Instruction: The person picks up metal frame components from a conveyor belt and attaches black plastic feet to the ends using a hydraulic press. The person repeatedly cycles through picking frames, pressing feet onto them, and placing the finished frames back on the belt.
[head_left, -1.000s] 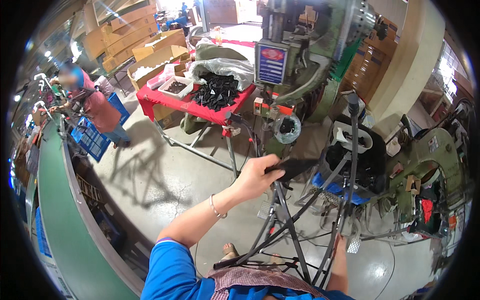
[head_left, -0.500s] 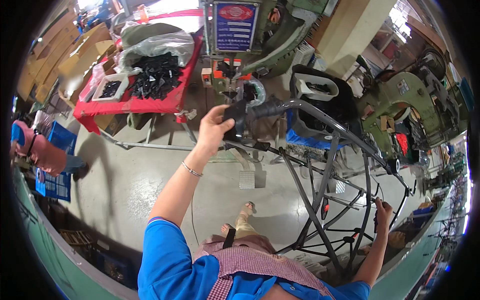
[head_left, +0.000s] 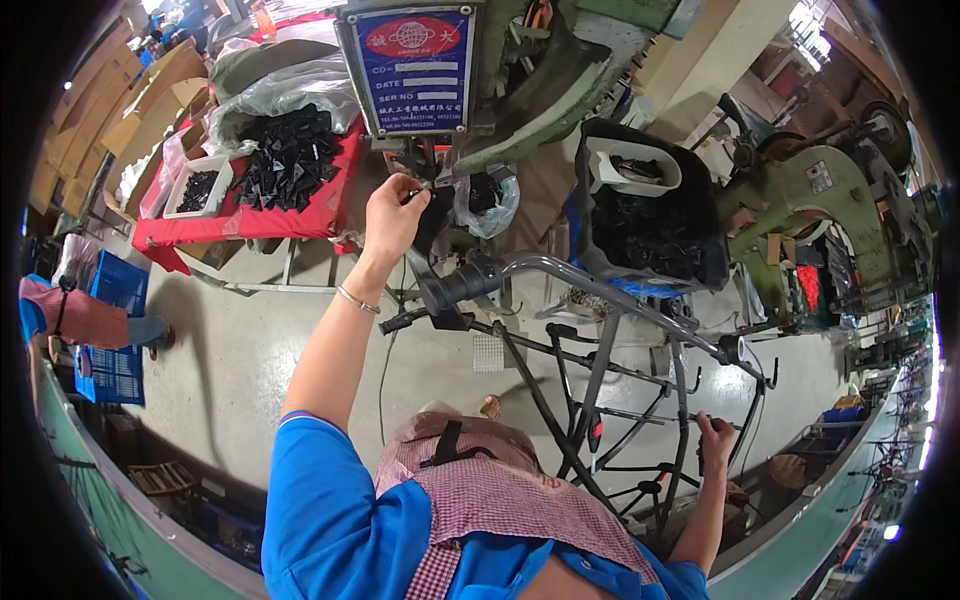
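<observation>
A large dark grey tubular metal frame (head_left: 610, 282), with bent tubes and crossing struts, is tilted in front of me. My right hand (head_left: 715, 440) is closed on a thin tube at its lower right. My left hand (head_left: 397, 212) is raised at the upright machine's working area, with thumb and fingers pinched on a small dark piece (head_left: 411, 196) whose kind I cannot make out. Just right of that hand, the frame's thick end (head_left: 455, 288) and a flat black plate (head_left: 428, 235) sit close under the machine (head_left: 480, 150). The machine's blue sign plate (head_left: 412, 72) hangs above.
On the left, a red-covered table (head_left: 215, 228) bears a heap of black parts (head_left: 290, 160) and a white tray (head_left: 224, 205). A black bin (head_left: 712, 240) with a white tub (head_left: 600, 165) stands right of the machine. Another green machine (head_left: 800, 200) is farther right. A person (head_left: 90, 315) stands far left.
My left hand has let go of the black plate and moved up and left to pinch a small dark piece. The frame has shifted left and lower in view, my right hand with it.
</observation>
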